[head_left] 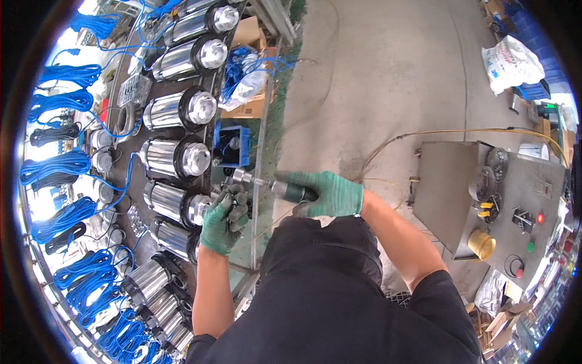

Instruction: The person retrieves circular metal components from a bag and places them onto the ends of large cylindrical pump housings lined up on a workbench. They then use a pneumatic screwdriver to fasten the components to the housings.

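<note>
My right hand (330,193), in a green knit glove with a dark coated palm, is wrapped round an air driver (290,190) with a socket on its end, aimed left. Close to that tip, my left hand (225,223), gloved alike, has its fingers curled together; small dark pieces seem to sit among them, too small to name. Left of it, a polished steel motor cylinder (170,200) with a domed end lies on the workbench (134,182). Another steel motor cylinder (176,156) lies just beyond, in a row of several with black rings.
Coiled blue cables (56,167) line the bench's far left side. Under the bench edge are a blue crate (233,145) and a cardboard box (248,109). A grey metal cabinet (445,188) stands to the right, with a yellow cup (481,244) and a hose (424,131) nearby.
</note>
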The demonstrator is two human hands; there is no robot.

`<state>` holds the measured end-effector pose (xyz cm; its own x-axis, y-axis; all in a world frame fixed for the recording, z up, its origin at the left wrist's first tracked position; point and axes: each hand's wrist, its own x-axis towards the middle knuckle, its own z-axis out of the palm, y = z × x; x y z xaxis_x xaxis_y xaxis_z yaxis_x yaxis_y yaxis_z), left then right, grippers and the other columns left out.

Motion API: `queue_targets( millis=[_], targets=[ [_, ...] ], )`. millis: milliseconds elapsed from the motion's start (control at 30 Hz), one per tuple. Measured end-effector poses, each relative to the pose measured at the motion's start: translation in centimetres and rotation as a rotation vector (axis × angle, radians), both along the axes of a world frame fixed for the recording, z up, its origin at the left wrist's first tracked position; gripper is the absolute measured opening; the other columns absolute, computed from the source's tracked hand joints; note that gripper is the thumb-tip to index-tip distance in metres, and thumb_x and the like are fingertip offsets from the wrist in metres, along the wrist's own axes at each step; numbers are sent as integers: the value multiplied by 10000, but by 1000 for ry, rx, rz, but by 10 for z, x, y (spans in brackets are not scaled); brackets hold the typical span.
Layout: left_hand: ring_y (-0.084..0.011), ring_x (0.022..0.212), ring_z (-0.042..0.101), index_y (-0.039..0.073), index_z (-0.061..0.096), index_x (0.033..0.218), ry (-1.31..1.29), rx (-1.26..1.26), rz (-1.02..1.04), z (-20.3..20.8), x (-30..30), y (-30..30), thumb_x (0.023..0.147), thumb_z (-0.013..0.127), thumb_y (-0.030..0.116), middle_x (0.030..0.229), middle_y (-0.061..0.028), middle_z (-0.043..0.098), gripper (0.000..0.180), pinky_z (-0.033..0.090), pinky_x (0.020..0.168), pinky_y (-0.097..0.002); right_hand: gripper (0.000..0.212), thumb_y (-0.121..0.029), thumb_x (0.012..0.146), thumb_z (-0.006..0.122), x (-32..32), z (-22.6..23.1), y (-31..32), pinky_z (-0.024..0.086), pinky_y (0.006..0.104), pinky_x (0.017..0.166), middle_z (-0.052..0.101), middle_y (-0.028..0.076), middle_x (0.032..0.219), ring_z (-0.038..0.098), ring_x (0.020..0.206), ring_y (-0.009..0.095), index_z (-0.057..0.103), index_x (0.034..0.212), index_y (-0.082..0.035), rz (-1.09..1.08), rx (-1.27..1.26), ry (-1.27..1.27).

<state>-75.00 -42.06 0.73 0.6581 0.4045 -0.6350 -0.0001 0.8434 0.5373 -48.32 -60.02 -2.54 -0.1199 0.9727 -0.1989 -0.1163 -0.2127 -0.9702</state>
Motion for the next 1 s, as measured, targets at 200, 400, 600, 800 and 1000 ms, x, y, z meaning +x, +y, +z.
queue_targets(
  millis=[200,400,600,800,1000],
  targets=[
    [-77,494,438,93,588,1332,125,155,50,20,37,-42,1066,568,282,819,10,620,327,332,422,-225,803,-181,842,804,11,17,-47,501,328,1023,693,146,1318,627,1156,129,440,1548,-69,-67,59,43],
    [-100,487,416,28,546,1390,-83,137,-32,46,50,-56,1052,574,376,697,-11,551,486,310,442,-244,798,-181,835,811,32,40,-61,519,341,986,726,142,1242,663,1056,147,459,1548,-114,39,131,-144],
    [-113,486,394,-11,478,1466,-104,131,-140,46,51,-59,1069,540,368,578,-10,454,552,313,456,-251,785,-188,841,814,45,50,-57,537,329,931,751,114,1166,665,950,127,469,1543,-120,114,162,-202],
    [-118,485,386,76,465,1499,-394,-193,-194,39,64,-44,1070,531,389,573,-20,417,535,312,458,-239,765,-161,844,822,55,51,-37,553,318,898,764,78,1163,673,932,102,487,1530,-107,100,192,-241],
    [-121,457,370,88,476,1493,-327,-208,-187,32,80,0,1028,552,269,584,-32,462,505,300,437,-247,782,-143,836,833,62,55,2,557,312,901,762,71,1192,681,963,95,483,1534,-114,83,115,-183]
  ],
)
